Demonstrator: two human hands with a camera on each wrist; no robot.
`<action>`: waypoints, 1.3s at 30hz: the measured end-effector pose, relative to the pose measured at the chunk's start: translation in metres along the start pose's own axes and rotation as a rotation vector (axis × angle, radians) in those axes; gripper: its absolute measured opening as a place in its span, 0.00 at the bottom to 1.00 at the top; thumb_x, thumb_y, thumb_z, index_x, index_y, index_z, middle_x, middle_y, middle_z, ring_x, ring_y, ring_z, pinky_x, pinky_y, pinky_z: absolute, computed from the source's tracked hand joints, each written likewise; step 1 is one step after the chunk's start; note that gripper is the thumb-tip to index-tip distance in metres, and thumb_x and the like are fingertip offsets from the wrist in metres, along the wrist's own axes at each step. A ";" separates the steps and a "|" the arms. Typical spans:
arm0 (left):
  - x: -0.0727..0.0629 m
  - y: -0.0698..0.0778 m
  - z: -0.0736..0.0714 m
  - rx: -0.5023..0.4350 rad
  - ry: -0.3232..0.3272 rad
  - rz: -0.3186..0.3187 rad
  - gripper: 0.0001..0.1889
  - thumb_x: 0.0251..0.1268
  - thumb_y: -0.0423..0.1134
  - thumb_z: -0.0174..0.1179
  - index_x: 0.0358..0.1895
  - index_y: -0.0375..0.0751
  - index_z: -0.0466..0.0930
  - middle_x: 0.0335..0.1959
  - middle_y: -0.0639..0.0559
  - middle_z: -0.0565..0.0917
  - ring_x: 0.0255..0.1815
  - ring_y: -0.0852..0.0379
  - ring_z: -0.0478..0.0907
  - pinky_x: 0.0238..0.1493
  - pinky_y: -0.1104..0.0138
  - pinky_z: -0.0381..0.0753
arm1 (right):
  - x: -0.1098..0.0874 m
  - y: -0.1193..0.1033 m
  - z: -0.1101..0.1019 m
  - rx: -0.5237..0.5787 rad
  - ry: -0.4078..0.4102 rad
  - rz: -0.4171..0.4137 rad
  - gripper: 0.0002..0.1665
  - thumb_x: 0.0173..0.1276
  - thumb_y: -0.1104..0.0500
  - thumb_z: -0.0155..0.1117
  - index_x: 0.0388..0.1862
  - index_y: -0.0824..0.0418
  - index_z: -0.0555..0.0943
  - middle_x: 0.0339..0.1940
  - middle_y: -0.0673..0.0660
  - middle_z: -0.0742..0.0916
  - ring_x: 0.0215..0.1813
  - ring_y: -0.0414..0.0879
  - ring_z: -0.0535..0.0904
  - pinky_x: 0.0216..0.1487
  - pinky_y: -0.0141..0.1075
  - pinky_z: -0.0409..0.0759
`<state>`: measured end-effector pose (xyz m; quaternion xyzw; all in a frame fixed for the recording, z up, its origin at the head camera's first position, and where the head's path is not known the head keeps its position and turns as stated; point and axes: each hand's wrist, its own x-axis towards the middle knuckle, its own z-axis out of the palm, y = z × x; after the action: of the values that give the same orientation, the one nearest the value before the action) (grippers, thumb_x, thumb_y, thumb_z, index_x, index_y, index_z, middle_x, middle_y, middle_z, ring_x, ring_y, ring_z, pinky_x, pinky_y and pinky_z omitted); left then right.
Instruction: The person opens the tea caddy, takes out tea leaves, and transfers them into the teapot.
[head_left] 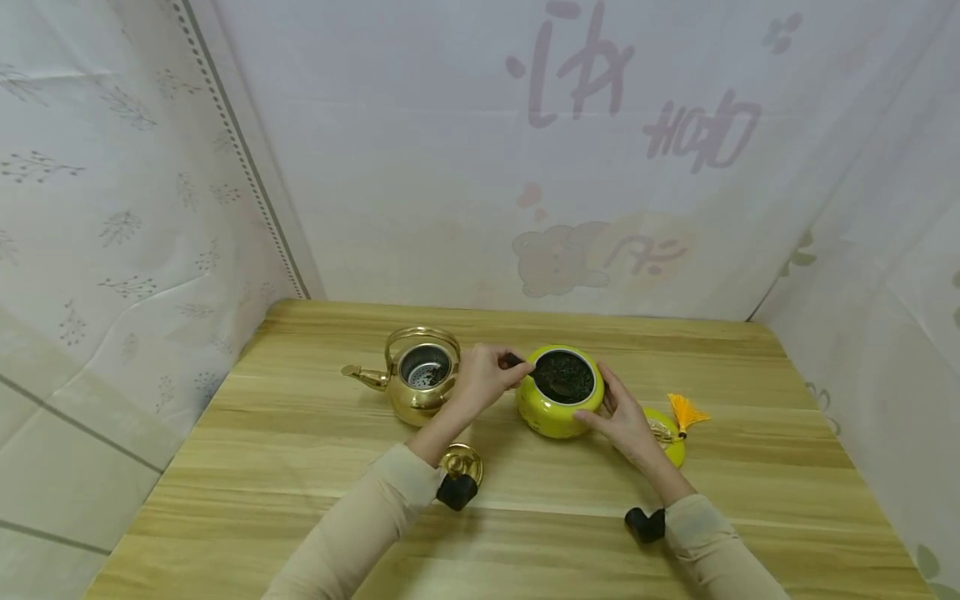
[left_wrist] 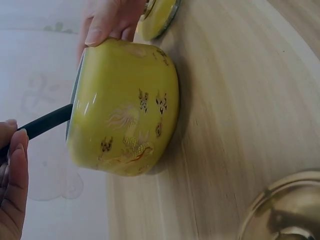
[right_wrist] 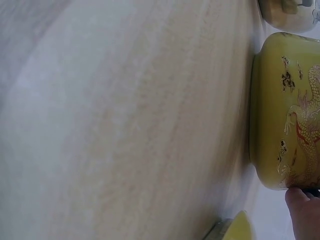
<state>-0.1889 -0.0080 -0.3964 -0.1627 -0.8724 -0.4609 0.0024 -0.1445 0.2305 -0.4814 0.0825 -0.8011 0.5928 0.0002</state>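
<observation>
My left hand [head_left: 482, 377] pinches the dark handle of a tea scoop [left_wrist: 47, 123] between thumb and fingers. The scoop's far end goes down into a yellow tea jar [left_wrist: 125, 110] with a dragon pattern, where the wall hides it in the left wrist view. Dark tea leaves [head_left: 564, 377] fill the jar nearly to its rim. My right hand [head_left: 618, 415] grips the jar's right side, thumb in front and fingers behind. To the left stands a golden teapot [head_left: 420, 404], lidless, with some tea leaves in its metal strainer [head_left: 426, 372].
Behind my right hand lies the yellow jar lid [head_left: 672, 446] with an orange tassel [head_left: 686, 413]. The golden teapot lid [head_left: 463, 462] rests on the wooden table [head_left: 555, 517] beneath my left wrist. Printed curtains [head_left: 420, 167] hang behind and beside the table.
</observation>
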 end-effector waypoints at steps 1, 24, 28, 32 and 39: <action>0.000 0.001 0.001 -0.001 -0.007 -0.002 0.07 0.58 0.41 0.66 0.28 0.41 0.86 0.17 0.53 0.83 0.16 0.63 0.77 0.13 0.75 0.65 | 0.000 0.000 0.000 0.001 0.003 0.000 0.54 0.59 0.62 0.69 0.75 0.68 0.45 0.76 0.65 0.53 0.76 0.55 0.48 0.65 0.16 0.54; -0.009 -0.011 0.028 -0.138 0.047 -0.105 0.08 0.56 0.40 0.67 0.32 0.37 0.86 0.21 0.48 0.85 0.19 0.64 0.77 0.19 0.78 0.71 | -0.001 -0.002 -0.001 0.002 0.005 0.013 0.54 0.61 0.61 0.68 0.75 0.65 0.45 0.76 0.63 0.52 0.76 0.54 0.47 0.71 0.35 0.51; -0.011 -0.012 0.028 -0.117 0.064 -0.096 0.08 0.56 0.41 0.68 0.32 0.39 0.86 0.20 0.49 0.85 0.19 0.68 0.74 0.20 0.77 0.71 | -0.001 0.001 0.000 0.006 0.002 0.009 0.53 0.61 0.61 0.68 0.75 0.65 0.45 0.76 0.64 0.52 0.76 0.54 0.47 0.72 0.36 0.51; -0.012 -0.010 0.030 -0.130 0.077 -0.152 0.09 0.54 0.43 0.69 0.31 0.41 0.87 0.20 0.51 0.85 0.19 0.67 0.74 0.20 0.77 0.70 | -0.002 0.000 0.000 0.005 0.003 0.016 0.53 0.61 0.61 0.67 0.75 0.66 0.44 0.76 0.64 0.52 0.76 0.54 0.47 0.72 0.41 0.50; -0.014 -0.010 0.033 -0.253 0.081 -0.276 0.11 0.54 0.45 0.68 0.30 0.39 0.86 0.18 0.52 0.84 0.18 0.65 0.75 0.18 0.77 0.67 | -0.002 -0.001 0.001 0.019 -0.002 0.024 0.53 0.61 0.61 0.67 0.75 0.66 0.44 0.76 0.63 0.52 0.76 0.54 0.47 0.72 0.43 0.50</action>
<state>-0.1737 0.0100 -0.4255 -0.0217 -0.8207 -0.5691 -0.0462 -0.1424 0.2291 -0.4807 0.0735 -0.7964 0.6002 -0.0088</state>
